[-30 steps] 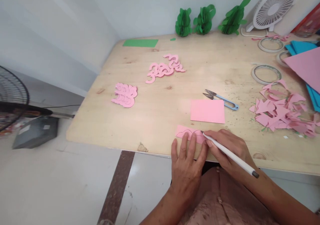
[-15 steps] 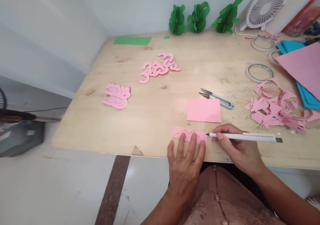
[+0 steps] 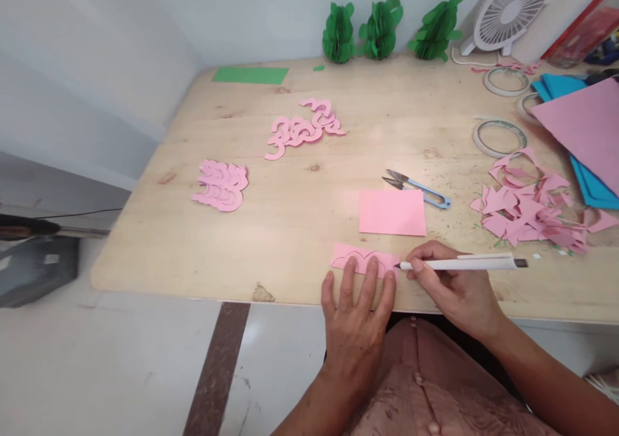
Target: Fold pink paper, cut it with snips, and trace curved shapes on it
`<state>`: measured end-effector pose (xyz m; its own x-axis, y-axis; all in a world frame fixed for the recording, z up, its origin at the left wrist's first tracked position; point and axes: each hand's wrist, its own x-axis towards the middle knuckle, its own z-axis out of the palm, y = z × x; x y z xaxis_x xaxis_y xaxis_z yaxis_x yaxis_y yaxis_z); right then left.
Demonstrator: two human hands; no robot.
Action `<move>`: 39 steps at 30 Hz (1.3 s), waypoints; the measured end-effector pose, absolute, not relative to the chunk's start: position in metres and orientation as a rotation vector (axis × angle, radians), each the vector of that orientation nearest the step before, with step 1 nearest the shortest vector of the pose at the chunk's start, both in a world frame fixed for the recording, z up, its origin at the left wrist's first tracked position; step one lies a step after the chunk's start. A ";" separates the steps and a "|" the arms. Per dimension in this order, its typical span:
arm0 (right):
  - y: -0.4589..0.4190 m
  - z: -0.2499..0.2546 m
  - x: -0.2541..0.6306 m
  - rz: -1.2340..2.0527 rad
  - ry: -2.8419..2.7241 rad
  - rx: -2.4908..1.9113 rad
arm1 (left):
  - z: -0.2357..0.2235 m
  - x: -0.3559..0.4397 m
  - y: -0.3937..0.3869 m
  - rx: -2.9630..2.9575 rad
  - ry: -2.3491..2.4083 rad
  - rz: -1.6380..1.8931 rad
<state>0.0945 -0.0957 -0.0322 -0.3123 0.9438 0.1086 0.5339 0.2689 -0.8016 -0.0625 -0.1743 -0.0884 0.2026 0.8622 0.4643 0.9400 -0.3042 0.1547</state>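
Note:
A small pink paper strip (image 3: 341,255) with curved lines drawn on it lies near the table's front edge. My left hand (image 3: 355,320) presses it flat with spread fingers. In my right hand (image 3: 459,294) is a white pen (image 3: 464,264), pinched between thumb and fingers, its dark tip at the strip's right end. Just beyond the strip lies a pink paper rectangle (image 3: 391,213). Blue-handled thread snips (image 3: 420,191) rest behind that rectangle, blades pointing left.
Pink scraps (image 3: 532,207), tape rolls (image 3: 500,138) and blue sheets (image 3: 597,181) crowd the right side. Cut pink curves (image 3: 302,129) and a stacked pink bunch (image 3: 222,186) lie left. Green paper figures (image 3: 338,33) and a white fan (image 3: 512,13) stand at the back.
The pen tip has shifted slightly down along the strip's right end, and the pen's back end has swung a little. My left hand stays on the strip. The whole view has shifted slightly.

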 end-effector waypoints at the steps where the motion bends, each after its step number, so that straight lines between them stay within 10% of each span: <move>1: -0.096 -0.032 0.094 0.896 -1.953 -1.325 | -0.088 -0.063 -0.174 -2.308 -1.746 -0.712; 39: -0.092 -0.030 0.085 0.811 -1.955 -1.367 | -0.089 -0.064 -0.176 -2.331 -1.745 -0.702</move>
<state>0.0855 -0.0923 -0.0299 -0.2793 0.9506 0.1356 0.5756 0.2788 -0.7687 -0.0636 -0.1758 -0.0889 0.2155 0.8677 0.4480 0.9361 -0.3141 0.1581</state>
